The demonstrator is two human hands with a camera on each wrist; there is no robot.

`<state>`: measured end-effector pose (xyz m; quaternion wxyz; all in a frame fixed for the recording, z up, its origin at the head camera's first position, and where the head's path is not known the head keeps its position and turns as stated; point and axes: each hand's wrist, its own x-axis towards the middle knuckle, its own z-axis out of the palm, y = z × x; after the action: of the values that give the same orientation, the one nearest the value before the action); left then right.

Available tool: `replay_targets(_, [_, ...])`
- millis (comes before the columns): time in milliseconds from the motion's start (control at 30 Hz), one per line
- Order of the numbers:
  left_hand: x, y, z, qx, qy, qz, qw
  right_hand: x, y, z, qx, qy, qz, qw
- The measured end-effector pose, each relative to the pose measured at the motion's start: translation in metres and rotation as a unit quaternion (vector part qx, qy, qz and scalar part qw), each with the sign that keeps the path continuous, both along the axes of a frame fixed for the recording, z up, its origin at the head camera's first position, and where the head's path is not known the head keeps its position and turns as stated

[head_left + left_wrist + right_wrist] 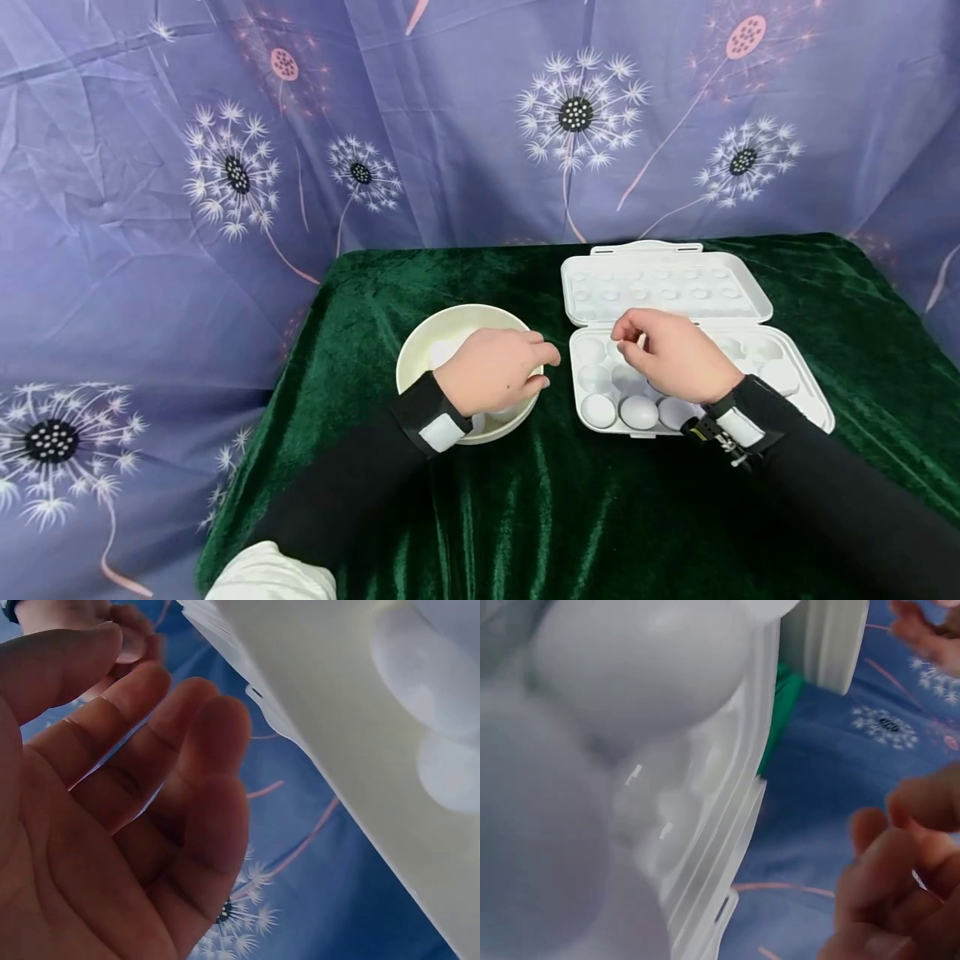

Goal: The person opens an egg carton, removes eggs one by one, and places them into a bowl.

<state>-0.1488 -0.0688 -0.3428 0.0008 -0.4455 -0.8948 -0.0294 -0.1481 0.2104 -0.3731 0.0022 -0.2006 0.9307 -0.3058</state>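
Observation:
My left hand (495,367) is over a cream bowl (411,358), its fingers relaxed and bent a little toward the right. The left wrist view shows the palm with nothing in it. White eggs (427,675) lie inside the bowl, partly hidden by that hand in the head view. Above an opened white egg carton (813,408) hovers my right hand (671,354), its fingers loosely curled and holding nothing visible. White eggs (639,412) sit in the carton's near row, and another egg (780,377) is at its right. My right hand and wrist cover some of the cups.
Dark green velvet cloth (495,500) covers the table under the bowl and carton. The carton's lid (667,292) lies folded back behind its base. A purple curtain with dandelion prints (465,125) hangs behind the table and along its left side.

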Motion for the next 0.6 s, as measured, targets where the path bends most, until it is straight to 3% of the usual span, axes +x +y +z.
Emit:
replay_targets(200, [0.008,0.005,0.001,0.008,0.015,-0.011,0.9998,0.002,0.011,0.001,0.085,-0.016,0.002,0.996])
replay_targets(600, [0.015,0.009,0.001,0.035,0.020,-0.026,0.9988,0.003,0.018,-0.007,0.179,-0.062,-0.002,0.982])
